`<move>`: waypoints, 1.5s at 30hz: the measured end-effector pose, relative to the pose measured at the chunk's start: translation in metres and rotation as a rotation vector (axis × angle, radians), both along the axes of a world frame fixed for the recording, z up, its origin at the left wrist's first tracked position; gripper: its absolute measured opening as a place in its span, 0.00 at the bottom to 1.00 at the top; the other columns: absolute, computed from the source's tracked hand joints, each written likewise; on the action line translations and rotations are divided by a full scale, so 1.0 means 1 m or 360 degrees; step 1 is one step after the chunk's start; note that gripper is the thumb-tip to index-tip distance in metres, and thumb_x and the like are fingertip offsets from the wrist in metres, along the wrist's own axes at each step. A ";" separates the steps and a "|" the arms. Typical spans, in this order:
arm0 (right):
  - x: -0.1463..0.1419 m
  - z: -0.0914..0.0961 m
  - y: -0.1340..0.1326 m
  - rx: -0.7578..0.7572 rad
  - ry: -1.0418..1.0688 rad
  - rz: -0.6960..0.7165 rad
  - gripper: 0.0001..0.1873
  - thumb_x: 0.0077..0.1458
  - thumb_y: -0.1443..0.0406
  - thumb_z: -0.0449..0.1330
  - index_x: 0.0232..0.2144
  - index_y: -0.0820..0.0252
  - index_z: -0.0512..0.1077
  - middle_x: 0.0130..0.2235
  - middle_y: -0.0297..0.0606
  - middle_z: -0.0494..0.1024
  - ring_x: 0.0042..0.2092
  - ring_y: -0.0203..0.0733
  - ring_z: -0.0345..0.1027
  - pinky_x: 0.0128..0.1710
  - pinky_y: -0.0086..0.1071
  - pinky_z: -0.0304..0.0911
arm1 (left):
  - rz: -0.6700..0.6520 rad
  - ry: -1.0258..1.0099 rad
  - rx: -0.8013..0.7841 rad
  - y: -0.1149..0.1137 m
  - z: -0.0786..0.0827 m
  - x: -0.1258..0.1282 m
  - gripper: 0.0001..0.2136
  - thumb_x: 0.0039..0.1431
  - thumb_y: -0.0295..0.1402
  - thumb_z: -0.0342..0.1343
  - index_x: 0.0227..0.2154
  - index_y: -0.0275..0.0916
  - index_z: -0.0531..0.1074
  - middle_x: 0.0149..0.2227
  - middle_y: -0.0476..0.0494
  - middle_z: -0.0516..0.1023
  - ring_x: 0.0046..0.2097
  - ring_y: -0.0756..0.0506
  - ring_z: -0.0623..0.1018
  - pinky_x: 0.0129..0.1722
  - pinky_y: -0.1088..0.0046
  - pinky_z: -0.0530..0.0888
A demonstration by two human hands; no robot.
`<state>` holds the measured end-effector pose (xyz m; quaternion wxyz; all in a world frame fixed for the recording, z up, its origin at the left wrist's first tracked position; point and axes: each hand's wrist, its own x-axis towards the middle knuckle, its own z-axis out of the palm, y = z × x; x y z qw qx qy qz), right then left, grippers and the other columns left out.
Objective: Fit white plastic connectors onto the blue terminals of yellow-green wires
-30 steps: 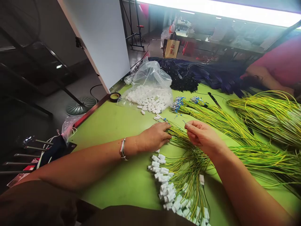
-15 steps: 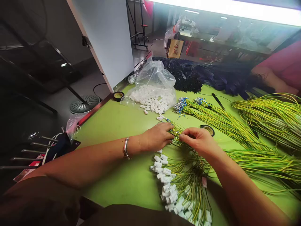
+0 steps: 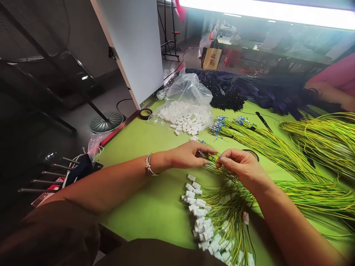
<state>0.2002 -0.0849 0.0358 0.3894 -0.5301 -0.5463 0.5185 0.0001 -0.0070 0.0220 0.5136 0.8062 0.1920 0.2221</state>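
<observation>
Over a small bunch of yellow-green wires (image 3: pixel 212 168), my left hand (image 3: pixel 188 155) is open, thumb and fingers stretched toward my right hand. My right hand (image 3: pixel 242 166) is closed, thumb and forefinger pinching a thin yellow-green wire near its blue-tipped end. Below both hands lies a fan of wires ending in white plastic connectors (image 3: pixel 203 229). Loose white connector housings (image 3: pixel 191 123) spill from a clear plastic bag (image 3: pixel 188 87). Behind my right hand, more wires with blue and silver terminals (image 3: pixel 217 125) lie in bundles.
A tape roll (image 3: pixel 145 113) lies near the green tabletop's (image 3: pixel 124 144) left edge; another is partly hidden behind my right hand. Thick wire coils (image 3: pixel 327 140) cover the right side. Dark cables with black connectors (image 3: pixel 227 98) lie at the back. Another person's arm (image 3: pixel 330 94) shows at far right.
My left hand has lifted off the bunch of wires, its fingers spreading toward my right hand. My right hand keeps its pinch. The whole view has shifted slightly.
</observation>
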 end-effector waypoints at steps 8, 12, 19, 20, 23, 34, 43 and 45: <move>0.002 0.000 0.000 0.0056 -0.0046 -0.0064 0.14 0.50 0.56 0.64 0.26 0.62 0.74 0.25 0.35 0.75 0.23 0.31 0.55 0.23 0.28 0.51 | 0.0130 0.0074 -0.0816 -0.007 -0.007 0.006 0.10 0.54 0.34 0.59 0.33 0.31 0.76 0.29 0.42 0.79 0.28 0.52 0.76 0.26 0.80 0.71; 0.013 0.012 0.002 0.0168 0.0092 -0.0354 0.11 0.49 0.58 0.65 0.28 0.60 0.73 0.37 0.40 0.78 0.30 0.34 0.63 0.29 0.29 0.60 | 0.0372 -0.0008 -0.0787 -0.001 0.002 0.002 0.09 0.54 0.32 0.58 0.34 0.30 0.77 0.30 0.39 0.80 0.26 0.52 0.76 0.26 0.77 0.72; -0.006 0.032 -0.012 0.0048 0.0258 -0.0380 0.09 0.50 0.58 0.60 0.31 0.55 0.66 0.23 0.29 0.68 0.20 0.30 0.50 0.21 0.29 0.56 | 0.0493 0.0234 0.0713 -0.006 0.012 -0.002 0.10 0.56 0.25 0.53 0.34 0.36 0.80 0.30 0.42 0.77 0.35 0.48 0.75 0.37 0.70 0.72; -0.012 0.028 -0.013 0.0111 0.0158 -0.0399 0.09 0.49 0.59 0.61 0.30 0.55 0.65 0.22 0.28 0.65 0.20 0.30 0.50 0.20 0.27 0.53 | 0.0429 0.0260 0.0775 -0.008 0.013 -0.002 0.10 0.56 0.25 0.52 0.34 0.37 0.80 0.30 0.42 0.77 0.35 0.48 0.75 0.37 0.71 0.71; -0.027 0.010 -0.013 0.0346 -0.0180 -0.0451 0.10 0.46 0.63 0.62 0.32 0.56 0.64 0.25 0.29 0.65 0.25 0.32 0.56 0.23 0.27 0.53 | 0.0303 0.0256 0.0556 -0.014 0.015 0.000 0.11 0.56 0.24 0.52 0.35 0.37 0.79 0.30 0.45 0.79 0.33 0.50 0.75 0.35 0.74 0.71; -0.039 -0.017 -0.004 0.0356 -0.0397 -0.0400 0.08 0.47 0.61 0.60 0.29 0.59 0.70 0.27 0.36 0.74 0.26 0.36 0.63 0.26 0.31 0.60 | 0.0300 0.0047 -0.0691 -0.007 0.007 0.003 0.11 0.52 0.22 0.54 0.39 0.33 0.66 0.20 0.52 0.74 0.21 0.54 0.73 0.23 0.79 0.71; -0.034 -0.017 -0.001 0.0271 -0.0471 -0.0542 0.08 0.43 0.62 0.58 0.22 0.62 0.72 0.19 0.30 0.66 0.21 0.32 0.53 0.21 0.28 0.53 | 0.0796 -0.0011 -0.0393 0.029 0.013 -0.012 0.08 0.54 0.23 0.51 0.36 0.31 0.72 0.28 0.43 0.77 0.25 0.53 0.74 0.25 0.79 0.72; -0.034 -0.018 0.000 0.0269 -0.0484 -0.0561 0.08 0.44 0.62 0.57 0.22 0.62 0.72 0.19 0.30 0.66 0.21 0.32 0.53 0.21 0.28 0.53 | 0.1011 0.0064 -0.0080 0.043 0.010 -0.020 0.07 0.52 0.25 0.53 0.33 0.32 0.74 0.28 0.45 0.77 0.26 0.53 0.73 0.25 0.79 0.70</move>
